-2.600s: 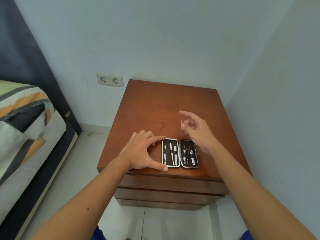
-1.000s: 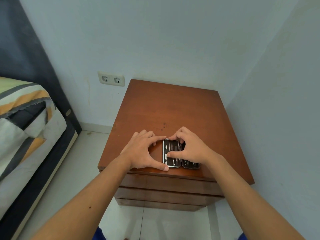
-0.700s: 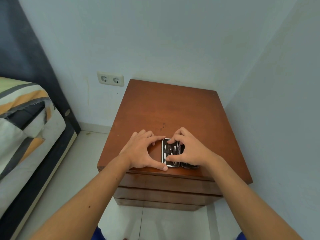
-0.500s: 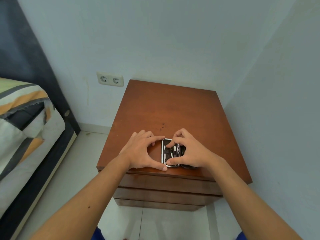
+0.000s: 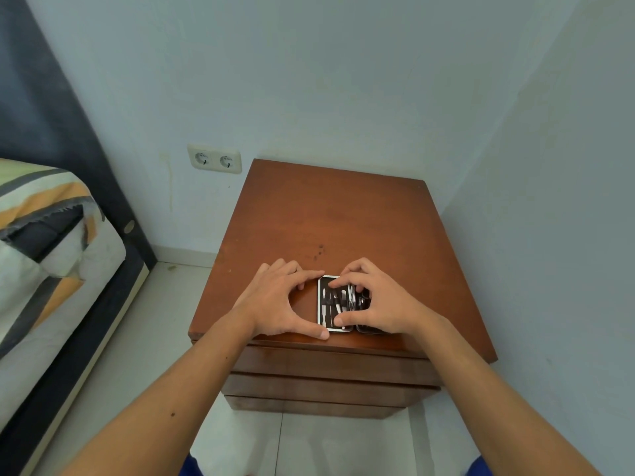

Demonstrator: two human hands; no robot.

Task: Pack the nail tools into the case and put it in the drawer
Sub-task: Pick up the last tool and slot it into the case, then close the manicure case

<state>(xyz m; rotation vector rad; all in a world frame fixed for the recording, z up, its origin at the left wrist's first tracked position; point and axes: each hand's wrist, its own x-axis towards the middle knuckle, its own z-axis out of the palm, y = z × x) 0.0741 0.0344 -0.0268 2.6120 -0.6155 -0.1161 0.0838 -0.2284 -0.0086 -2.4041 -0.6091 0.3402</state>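
The nail tool case [image 5: 324, 312] lies open near the front edge of the brown nightstand [image 5: 336, 214], with metal tools [image 5: 337, 303] strapped into its left half. My left hand [image 5: 275, 300] braces the case, index finger at its far left corner and thumb at its near left corner. My right hand [image 5: 385, 304] covers the right half; its index finger and thumb press on a thin tool over the left half. The drawers [image 5: 330, 362] below are closed.
A bed [image 5: 44, 255] with a striped cover stands at the left with a strip of tiled floor [image 5: 147, 338] between it and the nightstand. A double wall socket [image 5: 214, 159] is behind; a wall [image 5: 549, 252] runs close along the right.
My right hand, which held a thin tool above the nightstand, has come down onto the open case and shifted its fingers over the left half. My left hand has stayed put.
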